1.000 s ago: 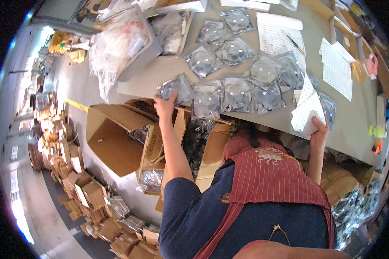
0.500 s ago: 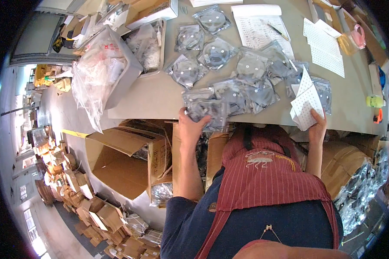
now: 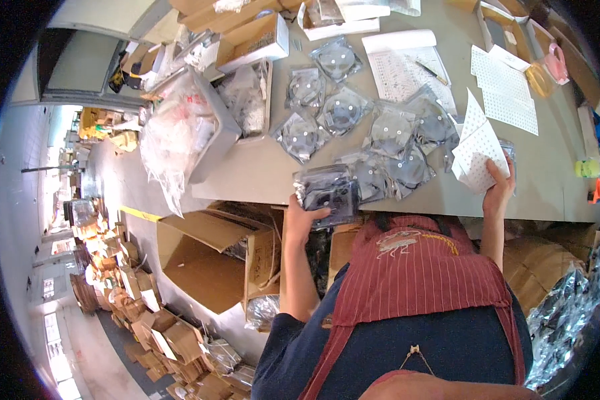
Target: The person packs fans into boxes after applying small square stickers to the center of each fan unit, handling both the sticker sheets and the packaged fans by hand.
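My left hand (image 3: 303,217) is closed on a clear plastic bag (image 3: 328,195) with dark, flat contents, its thumb lying over the front. The bag hangs at the table's front edge; whether more than one bag is in the grip I cannot tell. My right hand (image 3: 499,188) pinches folded white sheets (image 3: 477,150) dotted with rows of small marks, like label sheets. Several similar clear bags (image 3: 343,110) with round, dark coiled contents and small white round spots are spread over the table between and beyond my hands. Part of one bag is hidden behind the sheets.
A grey bin (image 3: 221,133) heaped with clear plastic bags stands on the table's left. A writing pad (image 3: 407,63) with a pen (image 3: 432,72) lies at the back, more dotted sheets (image 3: 503,90) and a pink tape dispenser (image 3: 555,63) to the right. An open cardboard box (image 3: 203,263) sits below the table edge.
The whole view has shifted, so the table appears lower. The bag in my left hand has been drawn together and tilted, away from the other bags. My right hand still holds the sheets.
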Demonstrator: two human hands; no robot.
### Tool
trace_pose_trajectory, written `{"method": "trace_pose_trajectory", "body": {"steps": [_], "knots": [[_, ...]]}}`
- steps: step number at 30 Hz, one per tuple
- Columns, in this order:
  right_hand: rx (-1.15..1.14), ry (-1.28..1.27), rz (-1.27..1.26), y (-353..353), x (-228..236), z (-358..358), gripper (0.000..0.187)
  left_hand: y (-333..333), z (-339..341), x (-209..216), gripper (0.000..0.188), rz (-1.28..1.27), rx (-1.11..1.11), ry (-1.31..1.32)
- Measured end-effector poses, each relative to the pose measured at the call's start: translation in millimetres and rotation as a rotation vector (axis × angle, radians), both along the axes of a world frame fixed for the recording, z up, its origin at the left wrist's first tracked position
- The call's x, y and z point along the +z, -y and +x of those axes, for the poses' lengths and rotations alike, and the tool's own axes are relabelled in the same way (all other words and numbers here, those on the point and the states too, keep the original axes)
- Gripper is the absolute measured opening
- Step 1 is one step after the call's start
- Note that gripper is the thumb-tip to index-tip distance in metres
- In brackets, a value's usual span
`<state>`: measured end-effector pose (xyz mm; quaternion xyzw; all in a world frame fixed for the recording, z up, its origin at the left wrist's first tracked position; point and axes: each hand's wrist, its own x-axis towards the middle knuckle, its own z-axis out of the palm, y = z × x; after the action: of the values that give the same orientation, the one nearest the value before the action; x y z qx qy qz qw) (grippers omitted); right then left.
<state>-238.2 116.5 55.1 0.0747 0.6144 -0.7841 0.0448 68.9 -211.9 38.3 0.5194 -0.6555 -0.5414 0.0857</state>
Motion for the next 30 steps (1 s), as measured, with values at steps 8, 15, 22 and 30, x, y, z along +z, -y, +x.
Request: {"method": "trace_pose_trajectory", "body": {"steps": [8,15,22,30], "knots": [[0.037,-0.046,-0.049,-11,2,-20,0.054,144,-75,38,0.121,-0.278,-0.498,0.129],[-0.077,-0.108,0.0,-41,16,-16,0.048,164,-147,31,0.126,-0.336,-0.85,0.798],[-0.175,-0.091,0.025,-58,-2,-30,0.046,165,-127,21,0.111,-0.541,-0.94,0.591],[-0.027,-0.071,0.046,-17,1,-49,0.047,166,-128,19,0.089,-0.486,-0.948,0.335]]}}
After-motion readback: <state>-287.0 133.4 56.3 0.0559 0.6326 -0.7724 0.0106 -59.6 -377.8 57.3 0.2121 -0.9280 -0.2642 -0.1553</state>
